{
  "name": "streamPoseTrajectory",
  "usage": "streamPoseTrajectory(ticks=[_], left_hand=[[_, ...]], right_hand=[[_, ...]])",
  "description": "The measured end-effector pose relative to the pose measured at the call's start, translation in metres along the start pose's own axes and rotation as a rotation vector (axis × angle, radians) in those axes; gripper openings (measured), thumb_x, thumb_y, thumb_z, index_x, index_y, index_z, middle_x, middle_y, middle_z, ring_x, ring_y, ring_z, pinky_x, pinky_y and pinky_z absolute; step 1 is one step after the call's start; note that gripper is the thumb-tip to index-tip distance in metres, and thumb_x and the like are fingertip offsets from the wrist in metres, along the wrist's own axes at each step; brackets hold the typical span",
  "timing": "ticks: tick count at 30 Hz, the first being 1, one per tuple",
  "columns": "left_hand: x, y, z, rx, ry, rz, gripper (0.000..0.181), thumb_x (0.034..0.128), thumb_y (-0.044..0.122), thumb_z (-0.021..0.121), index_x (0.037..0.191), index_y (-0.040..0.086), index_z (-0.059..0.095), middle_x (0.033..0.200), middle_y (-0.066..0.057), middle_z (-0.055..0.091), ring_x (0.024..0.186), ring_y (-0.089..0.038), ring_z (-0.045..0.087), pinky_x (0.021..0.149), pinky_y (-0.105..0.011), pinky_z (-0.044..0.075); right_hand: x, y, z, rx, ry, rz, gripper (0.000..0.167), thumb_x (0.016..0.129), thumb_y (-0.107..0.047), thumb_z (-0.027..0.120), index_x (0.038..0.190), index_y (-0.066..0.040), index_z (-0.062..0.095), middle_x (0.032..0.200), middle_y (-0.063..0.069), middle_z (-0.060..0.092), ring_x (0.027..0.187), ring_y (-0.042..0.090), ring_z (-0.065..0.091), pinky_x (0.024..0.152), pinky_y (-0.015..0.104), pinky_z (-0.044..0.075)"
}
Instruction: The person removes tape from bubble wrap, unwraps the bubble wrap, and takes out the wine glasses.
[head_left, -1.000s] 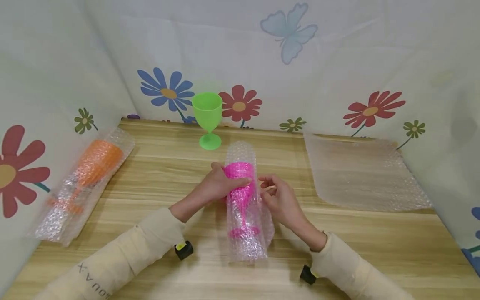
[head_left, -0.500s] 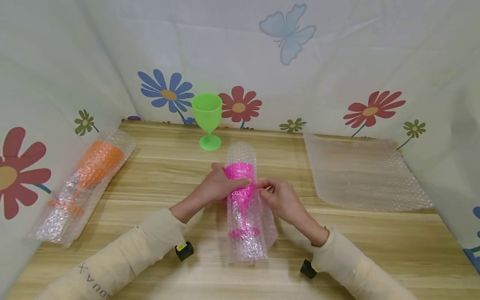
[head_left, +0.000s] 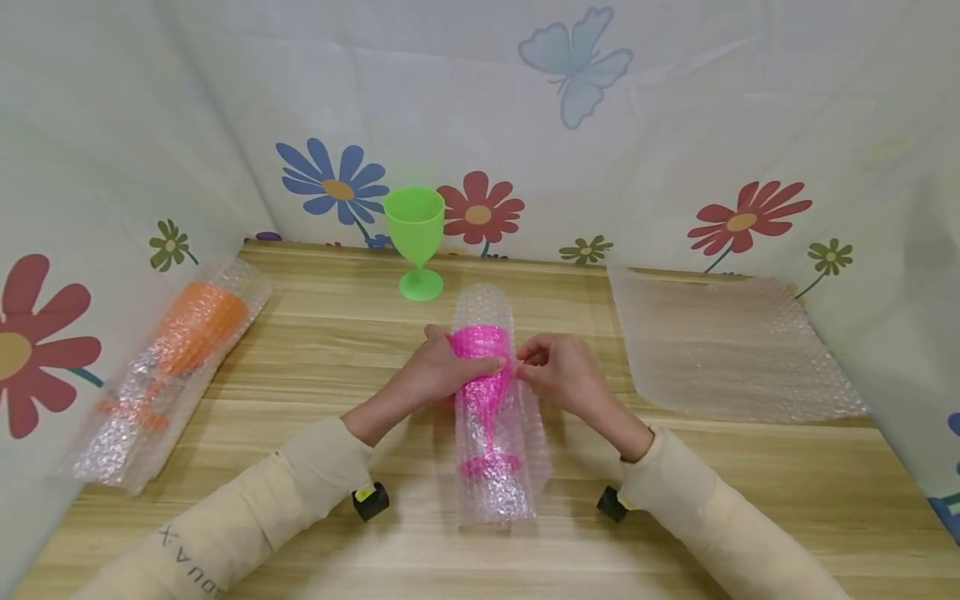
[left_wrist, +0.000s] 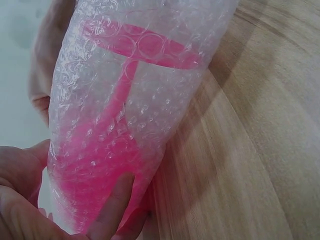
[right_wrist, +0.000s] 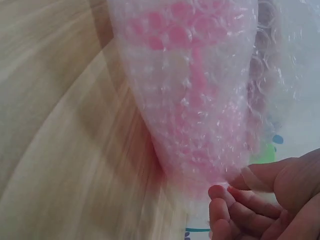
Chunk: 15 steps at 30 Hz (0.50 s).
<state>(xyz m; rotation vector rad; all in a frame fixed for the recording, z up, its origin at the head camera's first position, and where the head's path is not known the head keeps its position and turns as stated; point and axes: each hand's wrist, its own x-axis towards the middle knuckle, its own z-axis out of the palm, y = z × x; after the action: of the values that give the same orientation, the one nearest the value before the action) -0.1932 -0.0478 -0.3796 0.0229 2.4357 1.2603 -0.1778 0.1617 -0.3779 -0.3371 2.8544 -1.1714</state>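
Note:
A pink goblet [head_left: 489,402] lies on the table inside a sleeve of bubble wrap [head_left: 498,496], its foot toward me. My left hand [head_left: 435,367] grips it round the bowl, thumb across the top. In the left wrist view, fingers of that hand [left_wrist: 112,210] curve over the pink bowl, under which the wood shows. At the wrap's right edge, my right hand [head_left: 566,375] pinches the plastic between thumb and fingertips. The right wrist view has the thumb [right_wrist: 265,175] against the wrap; what exactly lies between the fingertips is partly blurred.
A green goblet [head_left: 415,229] stands upright at the back of the table. On the left lies an orange goblet [head_left: 198,321] in bubble wrap. A flat sheet of bubble wrap [head_left: 735,354] is spread at the back right. Flowered cloth [head_left: 480,100] hangs round the table.
My right hand has come in from beside the wrap to its edge, and its wrist has moved slightly away from me. The left hand keeps its grip in the same place.

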Motion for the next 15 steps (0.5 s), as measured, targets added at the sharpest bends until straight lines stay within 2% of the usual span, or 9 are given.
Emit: streamPoseTrajectory(ticks=[8,15], left_hand=[[-0.0022,0.0013,0.0006,-0.018,-0.012,0.005,0.115,0.0850,0.055,0.080,0.155,-0.005,0.010,0.136,-0.025,0.048,0.112,-0.032,0.060,0.090,-0.042,0.058],[-0.0019,0.0020,0.0022,-0.032,-0.006,0.022,0.115,0.0845,0.054,0.081,0.154,-0.005,0.011,0.136,-0.024,0.048,0.112,-0.033,0.060,0.089,-0.042,0.058]], right_hand=[[0.0053,-0.0028,0.0022,-0.011,-0.015,0.007,0.006,0.090,-0.004,0.073,0.088,-0.001,0.077,0.079,0.006,0.072,0.061,0.012,0.057,0.054,0.025,0.047],[0.0040,-0.0015,0.0020,-0.015,-0.005,-0.031,0.011,0.095,-0.006,0.071,0.089,0.000,0.077,0.078,0.007,0.072,0.060,0.012,0.055,0.053,0.024,0.046]])
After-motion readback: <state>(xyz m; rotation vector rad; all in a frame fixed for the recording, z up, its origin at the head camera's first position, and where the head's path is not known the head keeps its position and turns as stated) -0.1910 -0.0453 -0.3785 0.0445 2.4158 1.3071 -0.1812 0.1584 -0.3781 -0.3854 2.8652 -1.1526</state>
